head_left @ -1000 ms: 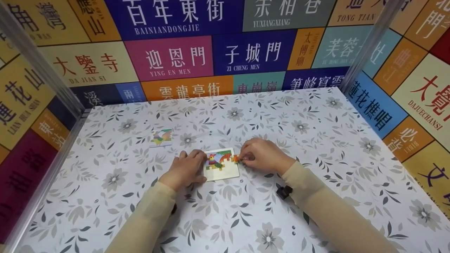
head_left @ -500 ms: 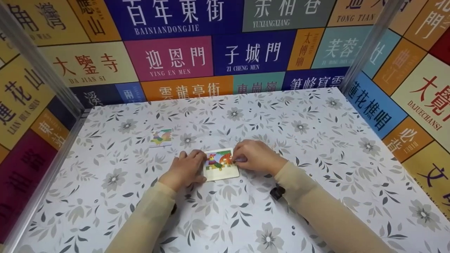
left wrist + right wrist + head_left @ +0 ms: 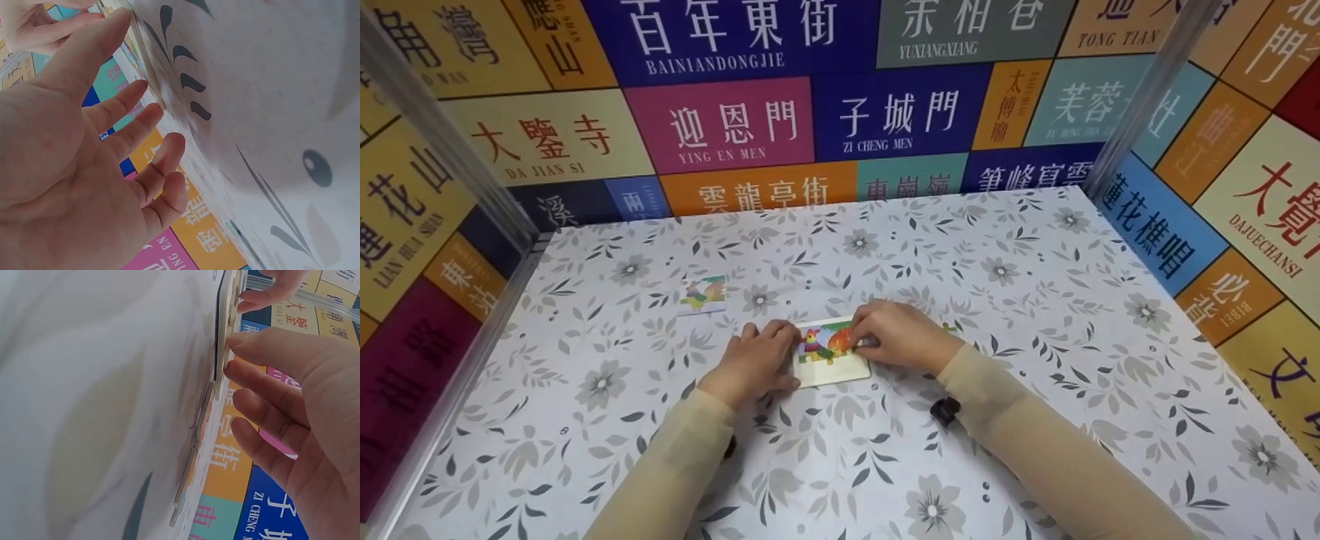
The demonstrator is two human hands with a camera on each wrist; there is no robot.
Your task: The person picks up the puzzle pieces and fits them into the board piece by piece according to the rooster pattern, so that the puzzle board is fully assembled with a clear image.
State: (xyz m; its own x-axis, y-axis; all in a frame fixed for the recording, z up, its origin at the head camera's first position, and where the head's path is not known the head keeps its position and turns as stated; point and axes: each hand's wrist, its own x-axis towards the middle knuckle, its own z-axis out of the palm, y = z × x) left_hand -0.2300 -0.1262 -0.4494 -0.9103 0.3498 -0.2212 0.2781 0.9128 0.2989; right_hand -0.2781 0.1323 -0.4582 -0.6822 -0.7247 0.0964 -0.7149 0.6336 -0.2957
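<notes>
A small jigsaw puzzle board (image 3: 832, 371), partly filled with a colourful picture, lies flat on the table. My left hand (image 3: 757, 356) rests at its left edge, thumb near the close corner and fingertips along the side. In the left wrist view the spread left fingers (image 3: 149, 109) touch the board's edge. My right hand (image 3: 904, 337) reaches over the right edge, thumb and forefinger bent down on an orange puzzle piece in the picture. Those fingertips mostly cover the piece. In the right wrist view thumb and forefinger (image 3: 264, 382) meet the board's surface, the other fingers loosely bent.
A picture card (image 3: 703, 295) with a similar design lies farther back on the left. Something small and green, like a puzzle piece (image 3: 950, 328), shows behind the right wrist. The floral table (image 3: 825, 465) is enclosed by panels (image 3: 735, 124) with large printed characters.
My right hand has moved left with the orange puzzle piece, from beside the board onto its right part. A green bit has come into sight behind the wrist. The left hand has stayed put.
</notes>
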